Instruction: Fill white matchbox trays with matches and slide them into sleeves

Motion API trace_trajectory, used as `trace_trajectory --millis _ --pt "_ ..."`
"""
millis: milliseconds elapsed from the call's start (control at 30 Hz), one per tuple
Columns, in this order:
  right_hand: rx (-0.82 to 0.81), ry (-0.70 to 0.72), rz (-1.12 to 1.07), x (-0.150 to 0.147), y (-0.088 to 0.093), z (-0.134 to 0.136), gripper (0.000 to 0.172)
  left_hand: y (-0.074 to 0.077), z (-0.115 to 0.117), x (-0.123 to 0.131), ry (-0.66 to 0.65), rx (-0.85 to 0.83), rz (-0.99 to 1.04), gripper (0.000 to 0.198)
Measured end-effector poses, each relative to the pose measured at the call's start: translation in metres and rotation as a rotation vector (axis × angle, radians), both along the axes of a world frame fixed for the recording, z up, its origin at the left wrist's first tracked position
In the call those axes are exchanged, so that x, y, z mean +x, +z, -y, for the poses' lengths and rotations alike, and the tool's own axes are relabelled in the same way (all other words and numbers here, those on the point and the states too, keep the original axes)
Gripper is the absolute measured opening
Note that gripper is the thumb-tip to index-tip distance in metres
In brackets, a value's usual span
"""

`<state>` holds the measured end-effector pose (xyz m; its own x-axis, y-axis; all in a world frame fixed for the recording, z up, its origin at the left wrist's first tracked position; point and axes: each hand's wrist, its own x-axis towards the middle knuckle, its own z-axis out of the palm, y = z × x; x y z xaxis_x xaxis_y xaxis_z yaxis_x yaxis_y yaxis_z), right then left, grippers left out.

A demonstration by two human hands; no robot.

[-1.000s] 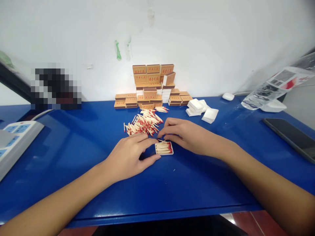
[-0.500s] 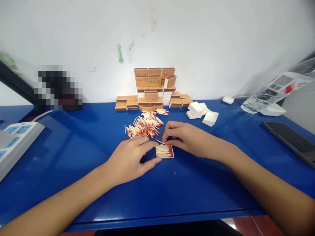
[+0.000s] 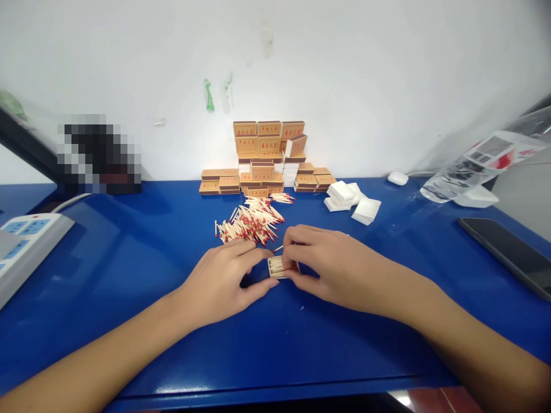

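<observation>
A small white matchbox tray [image 3: 270, 269] lies on the blue table, filled with wooden matches [image 3: 278, 267]. My left hand [image 3: 224, 275] grips its left end, index finger at the back edge and thumb at the front. My right hand [image 3: 327, 261] is closed over the right end, fingertips down among the match heads; what they pinch is hidden. One loose match [image 3: 279, 248] lies just behind the tray. Beyond my left hand is a pile of red-tipped matches [image 3: 252, 222].
Orange matchboxes [image 3: 269, 144] are stacked against the wall. White trays [image 3: 342, 194] lie to their right. Further right are a plastic bottle [image 3: 465, 163], a white mouse-like object [image 3: 398, 178] and a phone [image 3: 508, 249]. A power strip [image 3: 38, 252] sits at the left.
My right hand has moved from the loose match behind the tray to over the tray's right end, covering the match heads. My left hand keeps its grip.
</observation>
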<state>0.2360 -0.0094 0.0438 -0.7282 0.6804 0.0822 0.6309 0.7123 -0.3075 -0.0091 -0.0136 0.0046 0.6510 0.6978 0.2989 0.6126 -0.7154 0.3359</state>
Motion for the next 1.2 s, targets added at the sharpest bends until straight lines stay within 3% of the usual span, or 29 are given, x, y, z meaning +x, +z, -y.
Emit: trace_trajectory --millis 267,433,633,900,1033,1100,1200 --pt "0.032 -0.026 -0.050 0.006 -0.002 -0.007 0.014 0.000 0.000 0.000 -0.003 -0.020 -0.005 0.027" --pt "0.090 -0.117 -0.061 0.010 -0.016 -0.025 0.020 -0.001 0.000 -0.001 -0.006 -0.010 -0.007 0.027" --pt "-0.034 -0.047 -0.128 0.012 -0.034 -0.042 0.012 -0.001 0.000 0.000 -0.018 0.007 0.000 0.026" --pt "0.006 -0.155 -0.159 0.012 -0.014 -0.032 0.015 -0.001 0.000 0.000 0.046 0.007 0.004 0.026" --pt "-0.023 -0.226 -0.198 0.007 -0.006 -0.023 0.010 -0.004 -0.002 -0.001 0.108 -0.006 0.040 0.043" --pt "-0.060 -0.237 -0.198 0.003 -0.006 -0.018 0.009 -0.004 -0.002 -0.001 0.083 -0.027 0.063 0.050" --pt "-0.100 -0.250 -0.202 -0.002 -0.008 -0.014 0.010 -0.003 0.000 0.000 -0.007 -0.047 0.084 0.044"
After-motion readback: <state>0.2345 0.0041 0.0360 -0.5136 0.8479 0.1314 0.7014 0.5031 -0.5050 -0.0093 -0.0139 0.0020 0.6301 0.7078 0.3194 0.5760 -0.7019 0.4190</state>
